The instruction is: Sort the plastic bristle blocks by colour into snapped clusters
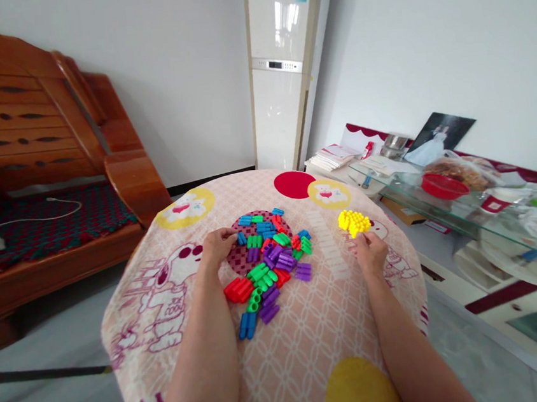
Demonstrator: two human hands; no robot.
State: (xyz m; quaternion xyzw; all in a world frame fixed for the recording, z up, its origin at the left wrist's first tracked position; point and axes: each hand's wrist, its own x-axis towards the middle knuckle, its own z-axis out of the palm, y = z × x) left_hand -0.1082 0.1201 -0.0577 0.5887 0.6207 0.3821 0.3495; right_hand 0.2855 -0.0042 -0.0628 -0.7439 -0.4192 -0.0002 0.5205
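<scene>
My left hand (219,246) is at the left edge of a loose pile of plastic tube-shaped blocks, its fingers pinched on a blue block (241,238). Green blocks (261,274), purple blocks (285,260), red blocks (239,290) and more blue ones lie jumbled beside it, some overlapping. To the right, my right hand (371,252) is closed at the near edge of a cluster of yellow knobby pieces (353,222). Its fingertips touch the yellow pieces; whether they grip one of them is hard to make out.
A patterned cloth (310,324) covers the round table. On the left stands a wooden bench (10,119). A glass-topped cabinet (407,196) on the right holds papers, a red bowl (444,186) and bags. A tall white air conditioner (278,110) stands behind.
</scene>
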